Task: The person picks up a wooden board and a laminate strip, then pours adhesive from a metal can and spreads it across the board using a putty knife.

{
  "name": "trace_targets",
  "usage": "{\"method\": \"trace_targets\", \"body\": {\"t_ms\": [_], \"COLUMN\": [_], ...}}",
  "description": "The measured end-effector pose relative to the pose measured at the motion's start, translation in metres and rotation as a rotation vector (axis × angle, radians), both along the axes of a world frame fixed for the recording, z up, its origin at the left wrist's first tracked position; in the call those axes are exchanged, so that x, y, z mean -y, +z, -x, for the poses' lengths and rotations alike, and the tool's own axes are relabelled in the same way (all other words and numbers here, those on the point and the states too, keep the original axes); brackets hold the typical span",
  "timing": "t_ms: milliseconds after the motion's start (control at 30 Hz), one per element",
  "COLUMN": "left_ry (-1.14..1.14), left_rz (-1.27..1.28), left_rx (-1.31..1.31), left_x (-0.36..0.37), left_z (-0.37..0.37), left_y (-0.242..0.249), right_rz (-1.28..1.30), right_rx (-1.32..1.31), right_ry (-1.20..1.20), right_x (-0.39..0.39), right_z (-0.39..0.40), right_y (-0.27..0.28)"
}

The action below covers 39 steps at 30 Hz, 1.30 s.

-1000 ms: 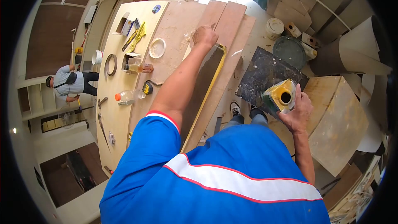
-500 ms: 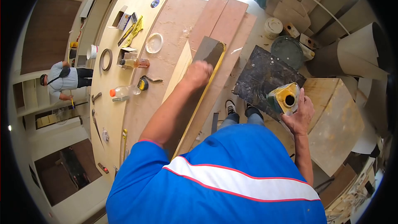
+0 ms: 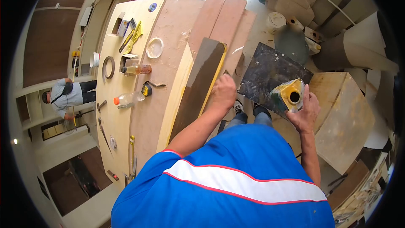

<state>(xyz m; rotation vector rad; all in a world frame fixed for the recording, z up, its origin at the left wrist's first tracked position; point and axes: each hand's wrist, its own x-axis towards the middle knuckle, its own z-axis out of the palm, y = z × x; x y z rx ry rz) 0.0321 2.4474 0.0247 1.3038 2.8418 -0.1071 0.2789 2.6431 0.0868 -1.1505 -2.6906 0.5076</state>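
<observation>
My left hand [image 3: 223, 91] is closed beside the yellow-edged side of a dark brown strip [image 3: 198, 80] lying lengthwise on the workbench. A small dark piece pokes out past its fingers, too small to name. Wet-looking darker brown covers much of the strip, with a greyer patch along its upper left. On the right, my right hand [image 3: 306, 112] grips a cut-open container [image 3: 288, 95] smeared with yellow, its dark round opening facing up. The container is over a stained black board [image 3: 270, 74].
On the bench [image 3: 164, 29] are a white lid [image 3: 155, 48], bottles [image 3: 128, 99], a tape measure [image 3: 147, 89], a tape roll [image 3: 108, 67] and hand tools. A person [image 3: 67, 95] stands at far left. Buckets [image 3: 276, 21] and a wooden box [image 3: 344, 118] are at right.
My left hand has moved right and down, off the strip's upper part to beside its yellow edge. More of the strip shows. My right hand still holds the container.
</observation>
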Motion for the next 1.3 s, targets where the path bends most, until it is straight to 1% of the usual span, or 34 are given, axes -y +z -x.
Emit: {"method": "trace_targets", "body": {"t_ms": [100,200,333,400,500,600,700,800,900,933,1033,1067,1167,1200,1233,1300], "left_ry": [0.019,0.119,0.146,0.149,0.167,0.157,0.2,0.308,0.307,0.272,0.49,0.48,0.774,0.776,0.764,0.733], "left_rz": [0.059,0.119,0.171,0.199,0.029,0.006,-0.012,-0.049,-0.226,-0.307,-0.577,-0.575,-0.533,-0.466,-0.452,-0.418], "left_rx": [-0.108,-0.042,-0.056,-0.038,-0.016,0.065,0.083,0.167,0.485,0.552,1.193,1.269,1.273,1.211,1.168,1.083], "left_x": [-0.04,-0.061,-0.068,-0.067,-0.056,-0.045,-0.025,0.002,0.019,0.025,0.02,0.022,0.049,0.057,0.062,0.06], "left_z": [0.013,0.024,0.026,0.028,0.038,0.056,0.082,0.12,0.155,0.169,0.172,0.176,0.202,0.207,0.212,0.209], "left_y": [-0.013,-0.023,-0.027,-0.016,-0.006,0.006,0.027,0.029,0.026,0.01,0.018,0.02,0.0,0.001,0.002,0.023], "right_rz": [-0.021,-0.002,0.002,-0.005,-0.013,-0.007,0.012,0.012,0.003,-0.001,-0.017,-0.023,-0.036,-0.029,-0.021,-0.012], "right_rx": [-0.018,-0.034,-0.039,-0.034,-0.019,-0.001,0.016,0.021,0.039,0.047,0.052,0.05,0.061,0.052,0.044,0.027], "right_ry": [0.014,0.022,0.008,-0.002,-0.026,-0.043,-0.05,-0.05,-0.046,-0.04,-0.016,-0.009,0.0,-0.002,-0.006,-0.016], "right_x": [-0.002,-0.002,-0.005,-0.004,-0.004,-0.006,-0.008,-0.008,-0.01,-0.01,-0.01,-0.009,-0.007,-0.007,-0.007,-0.006], "right_z": [0.001,-0.001,-0.002,-0.004,-0.005,-0.009,-0.011,-0.014,-0.012,-0.012,-0.013,-0.013,-0.012,-0.012,-0.012,-0.013], "right_y": [-0.005,-0.012,-0.014,-0.013,-0.013,-0.014,-0.013,-0.015,-0.016,-0.015,-0.017,-0.017,-0.014,-0.014,-0.014,-0.013]}}
